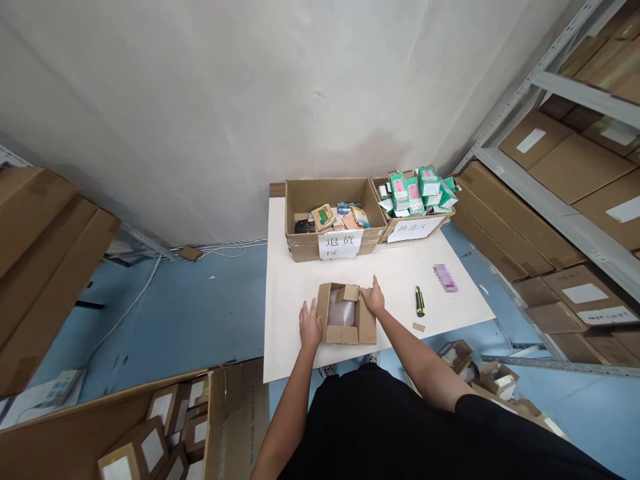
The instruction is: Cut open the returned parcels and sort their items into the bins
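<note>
A small open cardboard box (367, 325) sits near the front edge of the white table, its side flaps folded outward. Inside it lies a clear plastic-wrapped item (341, 312), whose kind I cannot make out. My left hand (310, 325) is at the left flap, fingers spread and touching its edge. At the box's upper right corner, my right hand (373, 298) rests against the right flap with thumb and index finger apart. A black and yellow utility knife (419, 301) lies on the table to the right.
Two labelled cartons stand at the back: one (300, 251) with assorted small packs, another (384, 235) with green and white boxes (400, 192). Right of the knife is a blurred purple item (445, 278). A large carton (235, 413) stands lower left; loaded shelves (600, 247) line the right.
</note>
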{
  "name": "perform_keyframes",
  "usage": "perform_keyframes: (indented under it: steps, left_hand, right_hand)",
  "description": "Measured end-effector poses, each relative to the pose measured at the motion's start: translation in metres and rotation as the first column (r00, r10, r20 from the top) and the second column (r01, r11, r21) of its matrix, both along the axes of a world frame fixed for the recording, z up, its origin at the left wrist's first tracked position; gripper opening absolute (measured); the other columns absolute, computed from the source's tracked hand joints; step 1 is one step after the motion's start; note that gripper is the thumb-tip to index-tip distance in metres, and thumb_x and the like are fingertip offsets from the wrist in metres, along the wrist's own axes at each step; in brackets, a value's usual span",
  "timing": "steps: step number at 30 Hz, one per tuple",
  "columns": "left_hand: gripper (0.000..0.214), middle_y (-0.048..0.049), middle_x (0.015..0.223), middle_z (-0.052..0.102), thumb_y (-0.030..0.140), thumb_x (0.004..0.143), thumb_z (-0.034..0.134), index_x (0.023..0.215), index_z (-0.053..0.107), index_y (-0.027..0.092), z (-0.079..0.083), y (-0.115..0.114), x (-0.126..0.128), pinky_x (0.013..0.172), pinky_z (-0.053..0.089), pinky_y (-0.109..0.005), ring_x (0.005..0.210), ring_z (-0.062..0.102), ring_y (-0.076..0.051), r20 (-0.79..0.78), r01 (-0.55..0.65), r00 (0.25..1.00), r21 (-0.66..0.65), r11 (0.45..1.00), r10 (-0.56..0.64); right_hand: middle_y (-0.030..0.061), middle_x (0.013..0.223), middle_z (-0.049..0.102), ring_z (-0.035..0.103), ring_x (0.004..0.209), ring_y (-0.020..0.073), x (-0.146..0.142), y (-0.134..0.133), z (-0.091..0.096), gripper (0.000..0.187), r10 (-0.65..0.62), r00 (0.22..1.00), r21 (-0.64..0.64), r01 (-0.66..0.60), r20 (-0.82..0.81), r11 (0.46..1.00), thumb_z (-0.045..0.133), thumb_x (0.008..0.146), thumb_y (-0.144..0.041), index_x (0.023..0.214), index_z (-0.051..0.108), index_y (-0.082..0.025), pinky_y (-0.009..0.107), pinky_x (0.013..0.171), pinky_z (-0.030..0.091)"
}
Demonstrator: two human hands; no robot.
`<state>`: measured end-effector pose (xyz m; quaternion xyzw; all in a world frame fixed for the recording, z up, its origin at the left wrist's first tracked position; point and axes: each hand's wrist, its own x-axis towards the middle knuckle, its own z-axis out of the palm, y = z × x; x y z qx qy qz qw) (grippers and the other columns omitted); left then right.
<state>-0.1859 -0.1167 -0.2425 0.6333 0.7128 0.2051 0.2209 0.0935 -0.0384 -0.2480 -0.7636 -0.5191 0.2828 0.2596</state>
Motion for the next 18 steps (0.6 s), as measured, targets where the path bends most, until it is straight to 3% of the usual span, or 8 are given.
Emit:
perform_keyframes:
  steps: [3,6,9,12,15,16,18]
  left_hand:
    - [0.055,-0.0107,0.162,0.052,0.006,0.089,0.053,0.137,0.069,0.026,-0.001,-0.005,0.021,0.121,0.041,-0.051,0.156,0.039,-0.031,-0.033,0.341,0.94,0.035,0.939,-0.34]
    - [0.04,-0.0134,0.151,0.063,0.01,0.086,0.058,0.119,0.079,0.021,0.002,-0.011,0.041,0.127,0.032,-0.054,0.158,0.035,-0.032,-0.024,0.539,0.842,-0.013,0.842,-0.539]
    - [0.027,-0.0146,0.144,0.068,0.024,0.091,0.059,0.104,0.082,0.018,0.008,-0.012,0.048,0.13,0.026,-0.057,0.16,0.029,-0.033,0.021,0.512,0.859,-0.036,0.858,-0.512]
    - [0.042,-0.0083,0.138,0.073,0.036,0.102,0.046,0.086,0.082,0.022,0.013,-0.009,0.037,0.128,0.031,-0.055,0.159,0.034,-0.029,0.197,0.491,0.859,-0.057,0.869,-0.472]
    - [0.05,-0.0065,0.14,0.072,0.042,0.103,0.046,0.07,0.079,0.024,0.016,-0.009,0.016,0.127,0.035,-0.051,0.161,0.029,-0.027,0.354,0.529,0.809,-0.093,0.844,-0.468]
    - [0.044,-0.007,0.144,0.069,0.043,0.101,0.052,0.074,0.081,0.024,0.016,-0.011,0.009,0.127,0.036,-0.052,0.162,0.026,-0.028,0.372,0.541,0.799,-0.102,0.835,-0.472]
    - [0.027,-0.0078,0.157,0.057,0.043,0.093,0.066,0.099,0.084,0.024,0.015,-0.017,-0.001,0.128,0.033,-0.055,0.164,0.02,-0.032,0.352,0.546,0.802,-0.107,0.831,-0.482]
  right_hand:
    - [0.0181,0.16,0.048,0.034,0.154,0.0338,0.001,-0.03,-0.006,0.048,0.171,0.94,0.145,-0.221,0.294,0.964,0.052,0.101,-0.034,0.146,0.06,-0.018,0.052,0.122,0.034]
    - [0.0139,0.159,0.05,0.021,0.159,0.0374,-0.007,-0.045,-0.004,0.026,0.375,0.797,0.1,-0.472,0.474,0.876,0.057,0.098,-0.028,0.116,0.075,-0.023,0.063,0.125,0.019]
    - [0.0179,0.162,0.045,0.02,0.157,0.0432,-0.015,-0.043,0.001,0.03,0.425,0.735,-0.018,-0.491,0.528,0.871,0.069,0.091,-0.035,0.117,0.072,-0.02,0.069,0.123,0.012]
    - [0.0234,0.144,0.059,0.039,0.146,0.041,-0.018,-0.03,0.007,0.045,0.381,0.779,-0.1,-0.385,0.498,0.917,0.07,0.089,-0.033,0.13,0.063,-0.016,0.067,0.123,0.013]
    - [0.0183,0.13,0.068,0.055,0.129,0.0329,-0.018,-0.012,0.01,0.046,0.41,0.825,-0.088,-0.41,0.388,0.908,0.064,0.093,-0.033,0.136,0.058,-0.017,0.057,0.123,0.021]
    - [0.0165,0.131,0.068,0.057,0.127,0.0303,-0.017,-0.006,0.011,0.042,0.435,0.834,-0.055,-0.445,0.34,0.894,0.06,0.096,-0.032,0.136,0.058,-0.018,0.053,0.122,0.025]
    - [0.0127,0.133,0.068,0.059,0.125,0.0254,-0.019,0.007,0.011,0.033,0.472,0.851,0.02,-0.489,0.229,0.872,0.048,0.103,-0.031,0.132,0.061,-0.02,0.042,0.117,0.034]
